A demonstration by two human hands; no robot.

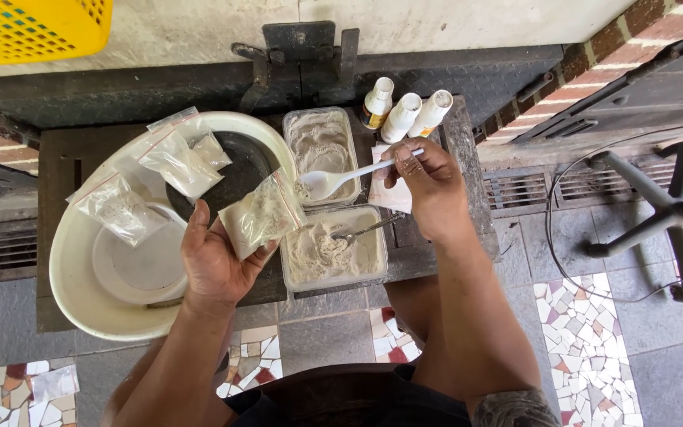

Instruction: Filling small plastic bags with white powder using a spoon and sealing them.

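My left hand (216, 261) holds a small clear zip bag (258, 217) partly filled with pale powder, mouth up toward the spoon. My right hand (428, 186) grips the handle of a white plastic spoon (333, 180), whose bowl hovers just above the bag's opening, over the edge of the upper powder tub (322, 142). A second clear tub of powder (333, 253) sits just below, with a metal spoon (369, 229) resting in it.
A large white basin (81, 292) on the left holds several filled zip bags (120, 209), a round lid and a dark dish. Three small white bottles (403, 115) stand behind the tubs. A yellow crate (33, 28) sits top left; a chair base (666, 213) stands at right.
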